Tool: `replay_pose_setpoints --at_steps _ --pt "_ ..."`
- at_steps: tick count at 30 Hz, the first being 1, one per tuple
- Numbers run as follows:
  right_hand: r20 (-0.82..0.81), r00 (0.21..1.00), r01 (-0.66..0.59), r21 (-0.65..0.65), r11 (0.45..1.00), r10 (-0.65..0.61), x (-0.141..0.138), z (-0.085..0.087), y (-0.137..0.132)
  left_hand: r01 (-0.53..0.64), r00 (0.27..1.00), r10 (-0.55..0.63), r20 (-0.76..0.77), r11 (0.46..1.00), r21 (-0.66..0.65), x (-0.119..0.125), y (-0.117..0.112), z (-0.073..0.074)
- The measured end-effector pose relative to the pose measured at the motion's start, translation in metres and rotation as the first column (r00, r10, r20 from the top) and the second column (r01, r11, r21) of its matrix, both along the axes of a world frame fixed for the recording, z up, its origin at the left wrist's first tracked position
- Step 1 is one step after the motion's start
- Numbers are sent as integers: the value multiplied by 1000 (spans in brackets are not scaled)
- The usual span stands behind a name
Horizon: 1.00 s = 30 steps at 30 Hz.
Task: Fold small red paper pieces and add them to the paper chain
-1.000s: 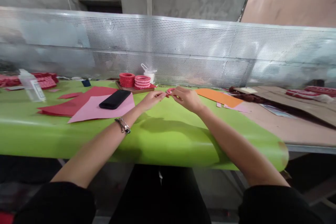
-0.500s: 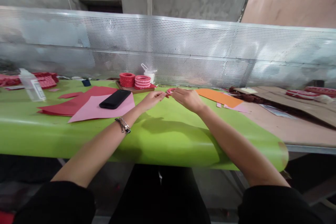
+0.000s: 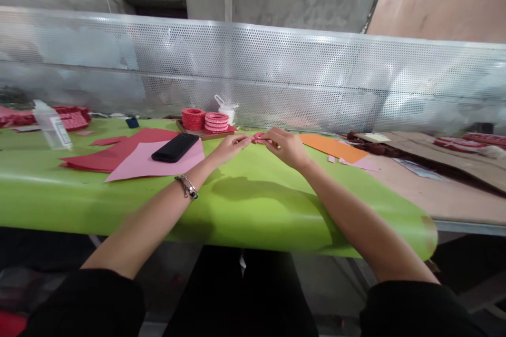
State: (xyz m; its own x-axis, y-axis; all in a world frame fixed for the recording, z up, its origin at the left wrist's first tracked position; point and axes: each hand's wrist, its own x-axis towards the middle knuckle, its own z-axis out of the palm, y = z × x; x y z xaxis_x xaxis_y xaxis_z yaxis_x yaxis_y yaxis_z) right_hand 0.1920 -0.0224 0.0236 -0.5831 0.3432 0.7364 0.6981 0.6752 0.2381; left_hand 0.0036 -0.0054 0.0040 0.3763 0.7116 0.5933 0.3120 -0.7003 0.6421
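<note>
Both my hands meet over the far part of the green table. My left hand and my right hand pinch a small pink-red paper ring piece between their fingertips, just above the tabletop. A beaded bracelet sits on my left wrist. Two stacks of red paper rings stand on a small brown tray just beyond my left hand.
A black phone lies on pink paper over red sheets at left. An orange sheet lies right of my hands. A clear bottle stands far left. A perforated metal screen backs the table. Brown board extends right.
My hands stay together on the paper piece, with only small finger movement. The view has shifted slightly.
</note>
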Motion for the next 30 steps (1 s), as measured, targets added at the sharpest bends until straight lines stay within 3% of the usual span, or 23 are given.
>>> replay_pose_setpoints --at_steps 15,30 --pt "-11 1000 -20 -77 997 19 -1 1 -1 -7 999 7 -51 1000 -4 0 -7 3" --pt "36 999 23 -99 995 -19 -1 2 -2 0 995 2 -101 1000 16 -2 2 -3"
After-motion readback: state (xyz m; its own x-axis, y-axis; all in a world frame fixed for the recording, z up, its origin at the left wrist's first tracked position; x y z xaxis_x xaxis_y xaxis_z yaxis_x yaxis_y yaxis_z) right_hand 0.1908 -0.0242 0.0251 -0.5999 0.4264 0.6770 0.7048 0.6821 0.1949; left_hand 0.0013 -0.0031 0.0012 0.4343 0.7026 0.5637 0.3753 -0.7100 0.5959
